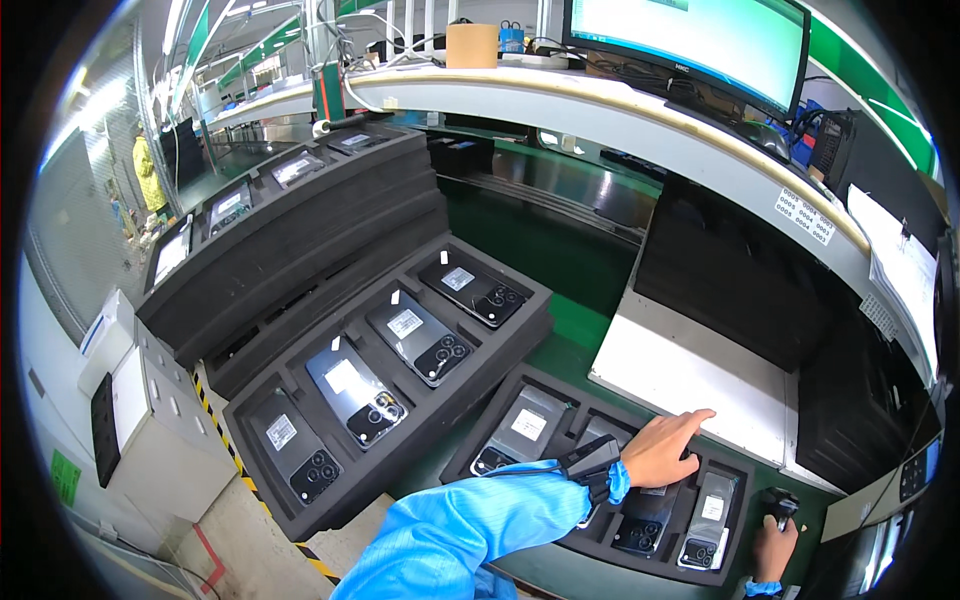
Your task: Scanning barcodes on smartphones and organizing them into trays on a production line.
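My left hand (660, 450), its blue sleeve crossing from below, hovers over a black foam tray (738, 572) of smartphones. Its index finger stretches to the right, while the other fingers are partly hidden; I see nothing held. Beneath it lies a dark smartphone (640, 532), with a grey smartphone (712, 510) beside it. Both show their camera side, as does a labelled smartphone (522, 425) at the tray's left end. Right of the tray, my right hand (773, 548) is closed around a black handheld scanner (779, 503).
A larger foam tray (455, 405) with several smartphones sits to the left, before a tall stack of foam trays (310, 255). A white board (680, 370) lies beyond the near tray. Above hangs a curved shelf (620, 105) with a monitor (700, 45). White drawers (170, 430) stand far left.
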Available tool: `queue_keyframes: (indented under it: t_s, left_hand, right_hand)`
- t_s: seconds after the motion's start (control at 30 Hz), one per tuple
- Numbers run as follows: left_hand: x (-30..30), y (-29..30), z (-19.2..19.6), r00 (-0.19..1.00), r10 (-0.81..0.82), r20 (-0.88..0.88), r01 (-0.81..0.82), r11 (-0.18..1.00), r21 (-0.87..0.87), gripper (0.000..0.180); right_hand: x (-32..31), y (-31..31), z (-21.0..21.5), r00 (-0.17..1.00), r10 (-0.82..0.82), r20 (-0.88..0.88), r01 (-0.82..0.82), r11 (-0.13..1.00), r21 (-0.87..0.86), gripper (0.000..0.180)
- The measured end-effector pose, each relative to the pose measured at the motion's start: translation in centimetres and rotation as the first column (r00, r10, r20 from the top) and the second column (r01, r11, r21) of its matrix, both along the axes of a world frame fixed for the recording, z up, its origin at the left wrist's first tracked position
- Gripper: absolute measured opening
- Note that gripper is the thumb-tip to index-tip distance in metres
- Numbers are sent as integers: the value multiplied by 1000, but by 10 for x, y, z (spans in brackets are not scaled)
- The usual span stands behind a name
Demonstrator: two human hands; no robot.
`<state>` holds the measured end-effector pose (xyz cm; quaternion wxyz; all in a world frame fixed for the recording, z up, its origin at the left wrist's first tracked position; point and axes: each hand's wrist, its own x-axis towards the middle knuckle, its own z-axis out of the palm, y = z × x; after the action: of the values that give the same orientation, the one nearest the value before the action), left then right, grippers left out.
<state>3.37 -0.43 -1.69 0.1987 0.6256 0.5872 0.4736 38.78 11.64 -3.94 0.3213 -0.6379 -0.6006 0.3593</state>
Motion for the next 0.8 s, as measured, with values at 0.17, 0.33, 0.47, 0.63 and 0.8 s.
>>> queue_keyframes:
  t_s: [0.17, 0.33, 0.47, 0.63, 0.8]
  left_hand:
    - [3, 5, -1, 1000, 29, 11, -30, 993, 118, 70]
    - [6, 5, 0, 1000, -7, 30, 6, 1000, 29, 73]
    - [2, 1, 0, 1000, -8, 28, 8, 1000, -2, 73]
    - [4, 4, -4, 1000, 2, 23, -3, 999, 55, 71]
    - [1, 7, -4, 1000, -4, 20, 2, 999, 55, 70]
  right_hand:
    - [39, 34, -35, 1000, 13, 4, -14, 998, 69, 24]
    - [6, -6, 13, 997, 67, 42, -69, 997, 35, 36]
    - [-5, -13, 20, 993, 78, 86, -82, 996, 46, 36]
    - [0, -12, 19, 990, 49, 133, -57, 997, 54, 41]
    - [-10, -20, 25, 988, 8, 155, -31, 988, 150, 52]
